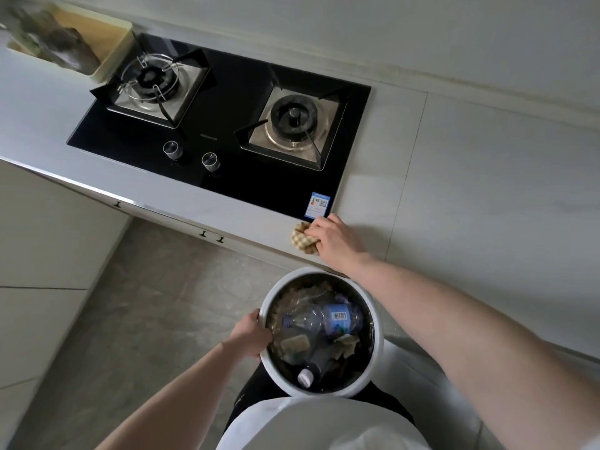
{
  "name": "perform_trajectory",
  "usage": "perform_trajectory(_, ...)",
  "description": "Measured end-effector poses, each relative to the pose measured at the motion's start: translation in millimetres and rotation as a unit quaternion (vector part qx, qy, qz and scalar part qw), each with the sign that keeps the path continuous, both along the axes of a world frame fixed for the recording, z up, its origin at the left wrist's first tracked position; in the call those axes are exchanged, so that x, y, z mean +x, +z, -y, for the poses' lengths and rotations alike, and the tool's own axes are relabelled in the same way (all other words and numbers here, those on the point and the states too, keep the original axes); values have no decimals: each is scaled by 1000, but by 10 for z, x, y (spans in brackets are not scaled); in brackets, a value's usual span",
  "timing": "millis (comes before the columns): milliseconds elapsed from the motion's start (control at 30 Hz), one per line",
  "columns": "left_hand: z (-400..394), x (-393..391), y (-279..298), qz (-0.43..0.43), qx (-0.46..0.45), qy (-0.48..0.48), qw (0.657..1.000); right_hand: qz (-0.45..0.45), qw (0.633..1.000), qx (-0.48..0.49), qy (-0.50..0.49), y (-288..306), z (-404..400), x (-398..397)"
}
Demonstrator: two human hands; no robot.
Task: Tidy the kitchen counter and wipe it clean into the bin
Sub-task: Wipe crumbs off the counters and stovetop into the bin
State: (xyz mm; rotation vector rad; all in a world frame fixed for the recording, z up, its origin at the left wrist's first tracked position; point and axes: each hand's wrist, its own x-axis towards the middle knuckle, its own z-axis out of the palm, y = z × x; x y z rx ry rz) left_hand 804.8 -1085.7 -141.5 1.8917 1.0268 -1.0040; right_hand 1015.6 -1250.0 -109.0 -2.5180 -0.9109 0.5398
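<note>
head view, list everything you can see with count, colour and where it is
counter: one, pale grey-white, runs across the frame
gas hob: one, black glass, set into the counter
burners: two, dark with metal trays, left and right on the hob
knobs: two, silver, front of the hob
label: one, blue, hob's front right corner
tray: one, cream, blurred dark contents, far left of the counter
cloth: one, beige check, at the counter's front edge
bin: one, white, held below the counter edge
plastic bottles: at least two, clear, in the bin with scraps
hands: left hand grips the bin rim; right hand holds the cloth
</note>
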Motion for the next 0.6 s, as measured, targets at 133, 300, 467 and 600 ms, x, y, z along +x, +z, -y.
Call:
perform_trajectory(133,11,20,5,0,1,5,1000,-11,1000,-2,-16,17,141,-212)
perform_trajectory(300,15,44,17,1,-2,-1,1000,-148,988,-13,45,-100,674,-745)
perform_trajectory(467,-9,49,-99,1,0,-15,1000,-111,989,69,-69,10,1230,-657)
perform_trajectory(600,-40,67,-183,-6,6,-17,1000,31,970,133,-202,316,1433,110)
